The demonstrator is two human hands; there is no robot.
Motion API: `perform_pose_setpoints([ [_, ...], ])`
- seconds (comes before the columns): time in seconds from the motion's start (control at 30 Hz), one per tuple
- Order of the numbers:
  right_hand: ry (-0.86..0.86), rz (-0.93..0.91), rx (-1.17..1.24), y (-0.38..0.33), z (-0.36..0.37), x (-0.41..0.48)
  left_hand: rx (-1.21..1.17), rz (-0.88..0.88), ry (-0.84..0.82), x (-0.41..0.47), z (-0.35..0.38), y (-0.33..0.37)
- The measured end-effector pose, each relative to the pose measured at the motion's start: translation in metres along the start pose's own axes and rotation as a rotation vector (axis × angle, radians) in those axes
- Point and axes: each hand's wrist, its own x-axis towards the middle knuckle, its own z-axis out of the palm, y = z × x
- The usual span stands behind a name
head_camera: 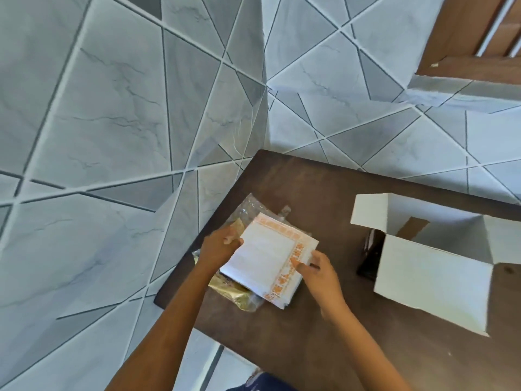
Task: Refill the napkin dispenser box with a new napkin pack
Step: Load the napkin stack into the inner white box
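Orange-bordered napkins (pixel 263 256), left hand (pixel 221 245), right hand (pixel 320 275) gripping

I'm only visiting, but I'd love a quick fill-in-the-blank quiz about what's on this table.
1. The left hand and right hand both hold the ____.
2. Their printed border is ____.
3. The white box stands with its top ____.
4. The clear wrapper lies on the dark ____.
Missing words: napkins; orange; open; table.
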Motion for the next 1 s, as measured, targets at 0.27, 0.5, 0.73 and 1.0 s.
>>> perform_pose_setpoints([
  [0.27,0.118,0.338,0.304,0.029,0.038,0.031,0.116,-0.047,-0.318,0.038,0.011,-0.034],
  [0.5,0.145,0.275,0.377,0.019,0.047,0.033,0.040,0.001,-0.362,0.047,0.018,-0.035],
  [0.73,0.251,0.022,0.061,0.000,0.070,0.026,-0.054,0.006,-0.355,0.044,0.016,-0.041],
  [1.0,0.156,-0.069,0.196,-0.024,0.058,0.022,-0.197,-0.003,-0.412,0.040,0.006,-0.035],
])
